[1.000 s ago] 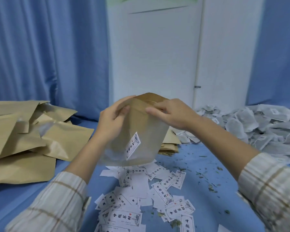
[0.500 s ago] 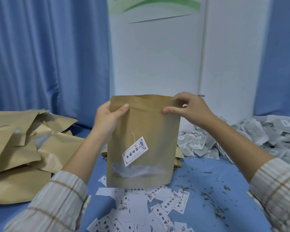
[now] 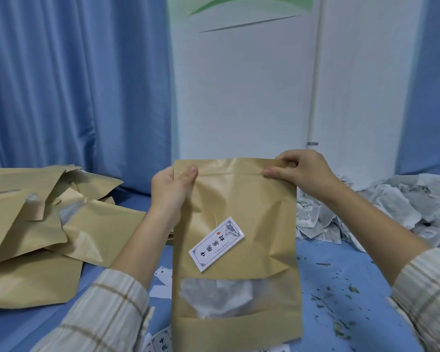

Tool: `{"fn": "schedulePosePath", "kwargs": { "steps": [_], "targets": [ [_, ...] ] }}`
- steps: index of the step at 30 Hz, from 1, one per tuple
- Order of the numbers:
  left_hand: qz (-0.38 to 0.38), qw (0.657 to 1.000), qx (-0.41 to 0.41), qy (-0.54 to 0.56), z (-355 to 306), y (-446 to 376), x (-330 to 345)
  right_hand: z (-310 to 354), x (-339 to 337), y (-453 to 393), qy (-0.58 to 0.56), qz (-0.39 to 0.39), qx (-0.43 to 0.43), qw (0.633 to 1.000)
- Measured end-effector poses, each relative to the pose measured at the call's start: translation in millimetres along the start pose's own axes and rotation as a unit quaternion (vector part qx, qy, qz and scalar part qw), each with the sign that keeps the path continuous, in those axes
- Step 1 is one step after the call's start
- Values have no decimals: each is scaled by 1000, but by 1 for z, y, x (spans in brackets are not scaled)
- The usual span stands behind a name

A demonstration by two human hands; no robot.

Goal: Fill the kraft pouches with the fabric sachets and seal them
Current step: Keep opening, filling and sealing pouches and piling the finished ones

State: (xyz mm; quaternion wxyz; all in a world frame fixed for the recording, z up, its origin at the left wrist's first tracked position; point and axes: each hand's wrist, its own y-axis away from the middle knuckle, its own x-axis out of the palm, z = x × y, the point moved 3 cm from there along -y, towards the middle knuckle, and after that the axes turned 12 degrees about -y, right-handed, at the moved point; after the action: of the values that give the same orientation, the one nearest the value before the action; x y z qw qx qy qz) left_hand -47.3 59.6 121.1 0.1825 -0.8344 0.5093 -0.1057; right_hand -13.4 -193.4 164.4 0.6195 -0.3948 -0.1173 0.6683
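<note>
I hold a kraft pouch (image 3: 241,204) upright in front of me, over the blue table. My left hand (image 3: 172,191) pinches its top left corner, thumb on the front. My right hand (image 3: 302,174) pinches the top right corner along the seal strip. A white printed tag (image 3: 216,243) on a string hangs over the pouch's front. Through the clear window (image 3: 226,298) low on the pouch I see white fabric sachets inside. A heap of loose fabric sachets (image 3: 396,209) lies on the table to the right.
Empty kraft pouches (image 3: 36,224) lie piled at the left. Loose white paper tags (image 3: 160,346) lie on the blue table (image 3: 341,288) under the pouch, and bits of dried herb (image 3: 338,306) are scattered at the right. Blue curtains and a white panel stand behind.
The pouch has gone from tilted away to upright and closer to me. My right hand has slid along the top edge to the right corner; my left hand stays at the left corner.
</note>
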Motion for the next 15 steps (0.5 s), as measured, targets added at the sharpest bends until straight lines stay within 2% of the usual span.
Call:
{"fn": "schedulePosePath", "kwargs": {
  "steps": [2, 6, 7, 11, 15],
  "targets": [
    [2, 1000, -3, -10, 6, 2, 5, -1, 0, 1, 7, 26, 6, 1000],
    [-4, 1000, 10, -26, 16, 6, 12, 12, 18, -7, 196, 119, -3, 973],
    [-7, 999, 17, -31, 17, 6, 13, 16, 26, -10, 209, 141, -3, 968],
    [13, 998, 41, -39, 14, 9, 13, 24, 56, -22, 112, 192, 41, 974],
    [18, 997, 52, -48, 14, 11, 9, 25, 66, -34, 134, 205, 21, 969]
  ]
}}
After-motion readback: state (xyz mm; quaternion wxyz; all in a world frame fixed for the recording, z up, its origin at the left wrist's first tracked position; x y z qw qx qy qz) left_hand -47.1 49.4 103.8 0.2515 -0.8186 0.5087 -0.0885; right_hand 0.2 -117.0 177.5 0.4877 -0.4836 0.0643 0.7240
